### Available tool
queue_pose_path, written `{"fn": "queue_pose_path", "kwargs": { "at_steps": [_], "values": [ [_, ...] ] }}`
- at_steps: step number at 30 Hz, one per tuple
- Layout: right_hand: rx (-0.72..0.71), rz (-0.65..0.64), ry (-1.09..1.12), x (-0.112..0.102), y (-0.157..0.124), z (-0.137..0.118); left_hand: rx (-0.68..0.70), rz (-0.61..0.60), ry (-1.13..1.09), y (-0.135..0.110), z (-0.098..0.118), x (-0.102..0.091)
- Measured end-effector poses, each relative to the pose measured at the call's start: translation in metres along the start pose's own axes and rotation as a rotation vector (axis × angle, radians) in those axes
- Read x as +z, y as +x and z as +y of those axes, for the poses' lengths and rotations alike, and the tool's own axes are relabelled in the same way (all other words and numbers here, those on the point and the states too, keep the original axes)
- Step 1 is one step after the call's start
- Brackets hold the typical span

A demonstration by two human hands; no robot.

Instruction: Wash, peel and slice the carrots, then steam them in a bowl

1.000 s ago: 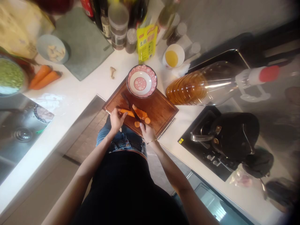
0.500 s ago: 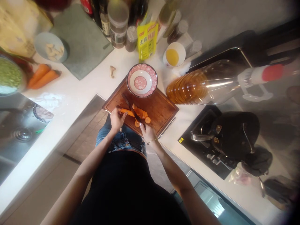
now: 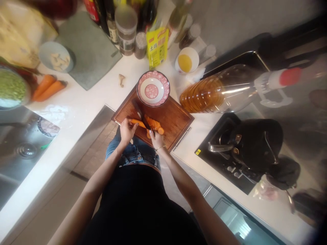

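Note:
My left hand grips a peeled carrot near its left end, pressing it on the wooden cutting board. In my right hand is the handle of a dark kitchen knife, its blade slanting up and left across the carrot. Beyond the blade lie overlapping carrot slices, with a loose round piece at their right end. A pink-patterned bowl rests on the board's far corner; nothing is in it.
Whole carrots and a bowl of garlic cloves are at the left, near the sink. An oil bottle stands right of the board, beside the hob with a black pot. Seasoning jars line the back.
My right hand and the knife have shifted slightly left along the carrot, and the blade's angle has changed a little. My left hand keeps its hold. The whole view has shifted slightly.

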State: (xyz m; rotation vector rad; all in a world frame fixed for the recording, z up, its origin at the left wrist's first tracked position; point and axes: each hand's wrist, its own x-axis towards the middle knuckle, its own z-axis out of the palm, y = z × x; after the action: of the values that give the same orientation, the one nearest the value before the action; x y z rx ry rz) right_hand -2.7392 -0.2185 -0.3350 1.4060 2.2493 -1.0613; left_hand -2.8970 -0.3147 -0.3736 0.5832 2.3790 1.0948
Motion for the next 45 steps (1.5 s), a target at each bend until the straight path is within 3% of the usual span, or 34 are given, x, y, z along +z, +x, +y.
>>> {"fn": "queue_pose_path", "kwargs": {
  "at_steps": [11, 16, 19, 21, 26, 29, 34, 40, 45],
  "values": [
    [0.049, 0.212, 0.144, -0.013, -0.034, 0.030, 0.045, -0.040, 0.115, -0.002, 0.008, -0.014],
    [0.111, 0.288, 0.007, -0.016, -0.052, 0.046, 0.292, -0.016, 0.174, -0.001, 0.016, -0.026],
    [0.110, 0.354, -0.090, -0.021, -0.060, 0.052, 0.433, 0.018, 0.176, 0.000, 0.032, -0.032],
    [0.064, 0.396, -0.107, -0.023, -0.064, 0.053, 0.536, -0.042, 0.212, 0.002, 0.049, -0.031],
    [-0.031, 0.485, -0.152, -0.021, -0.065, 0.054, 0.723, -0.360, 0.470, 0.015, 0.092, -0.013],
    [-0.047, 0.529, -0.187, -0.016, -0.065, 0.056, 0.763, -0.518, 0.539, 0.027, 0.101, 0.002],
    [0.005, 0.488, -0.189, -0.014, -0.063, 0.057, 0.799, -0.761, 0.433, 0.039, 0.103, 0.022],
    [0.007, 0.355, -0.156, -0.019, -0.062, 0.046, 0.902, -0.907, 0.363, 0.045, 0.111, 0.040],
    [0.012, 0.315, -0.119, -0.019, -0.062, 0.046, 0.959, -0.811, 0.432, 0.066, 0.114, 0.051]
  ]
}}
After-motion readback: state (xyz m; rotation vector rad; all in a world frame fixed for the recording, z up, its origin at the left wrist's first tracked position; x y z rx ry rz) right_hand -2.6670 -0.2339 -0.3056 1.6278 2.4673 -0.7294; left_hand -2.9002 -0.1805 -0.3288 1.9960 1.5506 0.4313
